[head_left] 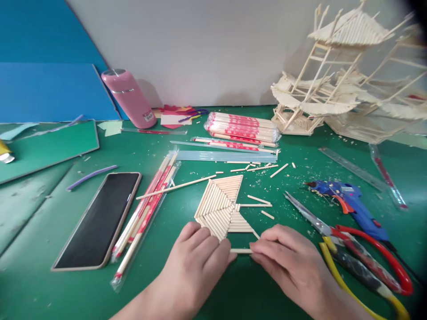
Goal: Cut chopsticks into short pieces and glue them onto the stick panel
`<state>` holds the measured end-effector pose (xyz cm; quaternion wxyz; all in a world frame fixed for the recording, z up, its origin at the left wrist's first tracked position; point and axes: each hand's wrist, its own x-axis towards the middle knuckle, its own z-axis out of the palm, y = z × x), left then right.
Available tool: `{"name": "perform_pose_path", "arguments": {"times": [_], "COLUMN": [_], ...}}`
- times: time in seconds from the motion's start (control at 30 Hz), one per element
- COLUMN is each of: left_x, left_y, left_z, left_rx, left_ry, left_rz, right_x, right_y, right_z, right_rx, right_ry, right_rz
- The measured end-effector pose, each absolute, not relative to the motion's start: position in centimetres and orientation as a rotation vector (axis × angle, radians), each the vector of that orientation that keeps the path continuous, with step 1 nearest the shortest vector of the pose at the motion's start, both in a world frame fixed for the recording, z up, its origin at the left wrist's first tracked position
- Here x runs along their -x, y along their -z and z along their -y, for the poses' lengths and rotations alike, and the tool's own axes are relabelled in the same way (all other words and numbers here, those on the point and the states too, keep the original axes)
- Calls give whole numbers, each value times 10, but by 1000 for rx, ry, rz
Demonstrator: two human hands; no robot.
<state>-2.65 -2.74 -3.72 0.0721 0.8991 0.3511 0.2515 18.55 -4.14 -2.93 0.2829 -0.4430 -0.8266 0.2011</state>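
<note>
Our left hand (196, 258) and right hand (287, 262) pinch the two ends of a short wooden stick (240, 251), pressing it flat on the green desk (233, 289) just below a fan-shaped stick panel (222, 202). Scissors (336, 233), yellow-handled pliers (353, 266) and a blue glue gun (350, 202) lie to our right, a phone (100, 220) and wrapped chopsticks (147, 213) to our left.
</note>
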Motion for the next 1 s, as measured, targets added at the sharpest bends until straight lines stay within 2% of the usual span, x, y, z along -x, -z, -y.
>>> {"name": "perform_pose_path", "arguments": {"times": [0.37,1.0], "left_x": [38,32], "left_y": [36,39], "left_z": [13,13], "left_rx": [-2447,-2366], "left_ry": [-855,-655], "left_rz": [-1239,-1205], "right_x": [-192,-188], "right_y": [39,42], "right_z": [36,35], "right_rx": [1322,1364], "right_ry": [-433,-386], "right_rz": [2234,2268]}}
